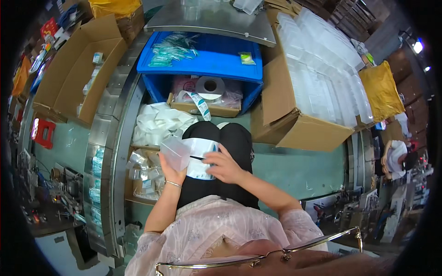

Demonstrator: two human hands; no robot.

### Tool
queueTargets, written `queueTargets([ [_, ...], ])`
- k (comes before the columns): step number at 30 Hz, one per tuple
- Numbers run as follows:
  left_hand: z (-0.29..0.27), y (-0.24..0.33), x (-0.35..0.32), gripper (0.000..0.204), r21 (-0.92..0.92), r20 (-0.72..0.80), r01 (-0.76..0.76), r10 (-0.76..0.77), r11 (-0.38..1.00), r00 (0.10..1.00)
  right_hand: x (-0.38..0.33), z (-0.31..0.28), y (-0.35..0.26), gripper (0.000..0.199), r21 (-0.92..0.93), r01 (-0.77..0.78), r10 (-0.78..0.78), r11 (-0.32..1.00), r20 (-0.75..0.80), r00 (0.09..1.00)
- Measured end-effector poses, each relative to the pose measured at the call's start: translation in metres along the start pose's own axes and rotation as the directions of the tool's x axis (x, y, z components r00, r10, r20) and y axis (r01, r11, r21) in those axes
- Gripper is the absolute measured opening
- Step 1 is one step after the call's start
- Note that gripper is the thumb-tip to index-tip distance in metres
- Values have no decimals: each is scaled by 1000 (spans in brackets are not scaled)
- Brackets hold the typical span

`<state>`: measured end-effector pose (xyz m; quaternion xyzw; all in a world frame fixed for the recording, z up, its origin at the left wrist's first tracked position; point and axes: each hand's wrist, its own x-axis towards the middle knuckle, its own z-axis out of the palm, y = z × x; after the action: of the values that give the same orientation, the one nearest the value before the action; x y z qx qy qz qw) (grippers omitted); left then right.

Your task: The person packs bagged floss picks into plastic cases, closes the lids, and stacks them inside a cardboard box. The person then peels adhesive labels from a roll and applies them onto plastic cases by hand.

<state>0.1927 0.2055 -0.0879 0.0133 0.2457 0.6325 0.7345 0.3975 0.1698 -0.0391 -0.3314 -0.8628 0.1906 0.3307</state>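
Observation:
My left hand (173, 172) is closed round a frosted clear plastic box (175, 154), held tilted above my lap. Beside the box, a white and blue label sheet (199, 146) lies across my thighs, with a short dark mark near its middle. My right hand (225, 166) is at the right edge of that sheet, its fingers bent and pressed together on it. The exact grip of the fingertips is hard to make out.
Ahead stands a blue crate (202, 69) with teal packets on top and a label roll (210, 86) inside. A carton (313, 129) of clear boxes is at right. White backing strip (161, 120) heaps at left, beside a metal conveyor (103, 138). An opened carton (60, 92) lies beyond.

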Motion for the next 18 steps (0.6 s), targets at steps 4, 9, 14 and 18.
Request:
queueTargets([
  [4, -2, 4, 0, 53, -25, -8, 5, -6, 1000, 1000, -55, -19, -35, 12, 275, -214, 292, 937, -283, 914],
  [9, 28, 11, 2, 49, 289, 103, -120, 94, 950, 990, -58, -30, -55, 8, 384, -293, 462, 876, -491, 739],
  [14, 87, 2, -18, 51, 637, 147, -12, -107, 771, 983, 15, -19, -51, 29, 621, -118, 569, 775, -605, 558],
  [18, 84, -6, -18, 56, 626, 82, 62, -145, 778, 986, 39, -3, -34, 23, 464, -205, 471, 862, -582, 663],
])
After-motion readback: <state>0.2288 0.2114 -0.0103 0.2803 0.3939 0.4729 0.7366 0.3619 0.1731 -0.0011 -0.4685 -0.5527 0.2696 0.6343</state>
